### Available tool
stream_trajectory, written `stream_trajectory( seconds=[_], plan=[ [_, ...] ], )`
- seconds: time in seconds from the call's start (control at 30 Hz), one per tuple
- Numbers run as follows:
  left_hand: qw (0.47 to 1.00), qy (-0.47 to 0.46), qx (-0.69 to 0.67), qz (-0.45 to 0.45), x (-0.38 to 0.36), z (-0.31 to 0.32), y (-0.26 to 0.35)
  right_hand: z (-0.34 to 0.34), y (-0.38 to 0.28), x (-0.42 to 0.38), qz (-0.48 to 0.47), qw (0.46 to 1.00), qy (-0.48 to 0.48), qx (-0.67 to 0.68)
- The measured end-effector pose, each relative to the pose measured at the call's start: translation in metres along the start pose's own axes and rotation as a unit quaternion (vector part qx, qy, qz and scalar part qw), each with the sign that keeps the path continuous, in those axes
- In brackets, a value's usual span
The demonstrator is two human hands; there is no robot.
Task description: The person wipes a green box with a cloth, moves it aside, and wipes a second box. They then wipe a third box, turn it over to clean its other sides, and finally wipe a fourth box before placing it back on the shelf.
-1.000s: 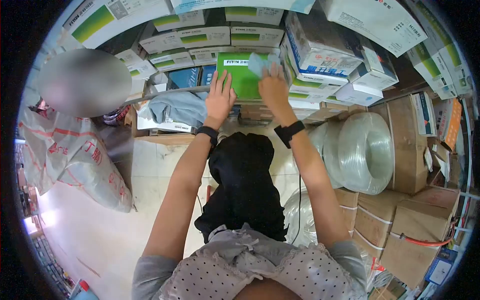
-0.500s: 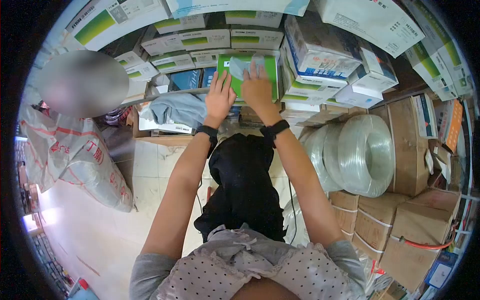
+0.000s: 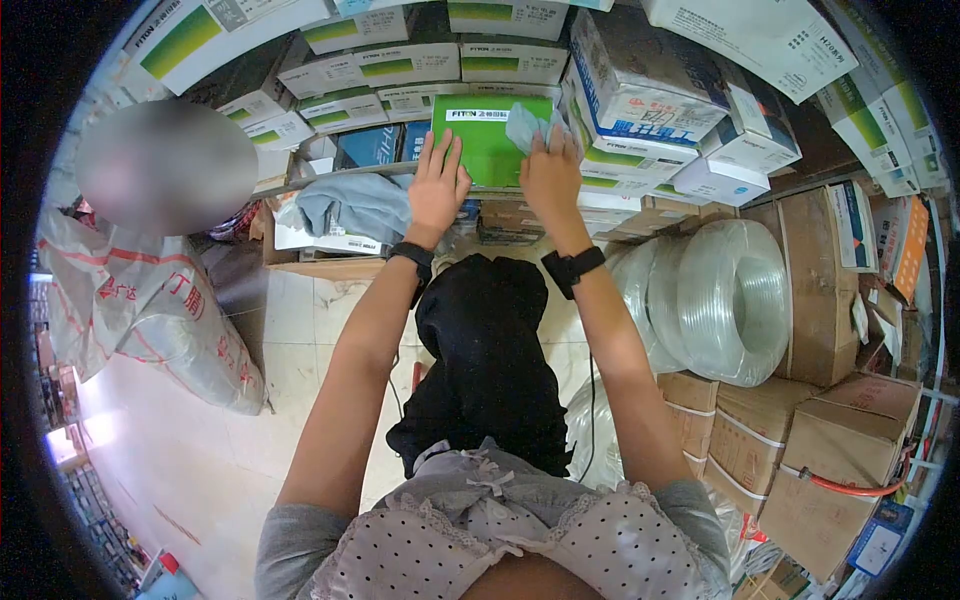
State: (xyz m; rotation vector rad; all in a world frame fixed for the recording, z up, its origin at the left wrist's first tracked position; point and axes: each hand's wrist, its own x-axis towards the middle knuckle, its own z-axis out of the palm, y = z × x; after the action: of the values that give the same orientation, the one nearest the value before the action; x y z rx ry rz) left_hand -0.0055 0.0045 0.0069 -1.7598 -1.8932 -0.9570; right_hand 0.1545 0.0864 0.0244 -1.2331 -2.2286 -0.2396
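White cardboard boxes with green panels (image 3: pixel 410 68) stand stacked in rows across the far side, curving round to both edges of the view. Brown cardboard cartons bound with pale straps (image 3: pixel 745 440) sit on the right, below thick round coils of clear plastic tubing (image 3: pixel 730 305). Across the floor on the left slumps a whitish plastic sack with red lettering (image 3: pixel 195 335). Nearer the middle, a crumpled grey-blue cloth (image 3: pixel 355 205) lies in a low, open brown carton (image 3: pixel 335 268).

Bright green, the flat-faced rectangular box with a white label strip (image 3: pixel 485 158) is directly in front of the person, between the left-hand and right-hand stacks of white boxes. The left hand (image 3: pixel 436 192) lies against its left edge, fingers extended and slightly apart, clenched on nothing. The right hand (image 3: pixel 552 185) is at its right side, fingers bent over a thin, pale-blue cloth (image 3: pixel 522 125) and grasping it against the upper right part of the green face. Each wrist wears a black band (image 3: pixel 573 268).
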Motion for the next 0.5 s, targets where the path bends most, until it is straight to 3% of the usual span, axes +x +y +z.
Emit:
stream_trajectory(
  seconds=[0.13,0.5],
  plan=[
    [1.0,0.01,-0.006,0.002,0.004,0.004,-0.003,0.004,-0.015,0.005,-0.004,0.999,0.018,-0.027],
    [0.999,-0.031,0.013,-0.008,0.033,0.015,-0.018,-0.017,-0.027,0.002,-0.089,0.988,0.034,0.122]
  ],
)
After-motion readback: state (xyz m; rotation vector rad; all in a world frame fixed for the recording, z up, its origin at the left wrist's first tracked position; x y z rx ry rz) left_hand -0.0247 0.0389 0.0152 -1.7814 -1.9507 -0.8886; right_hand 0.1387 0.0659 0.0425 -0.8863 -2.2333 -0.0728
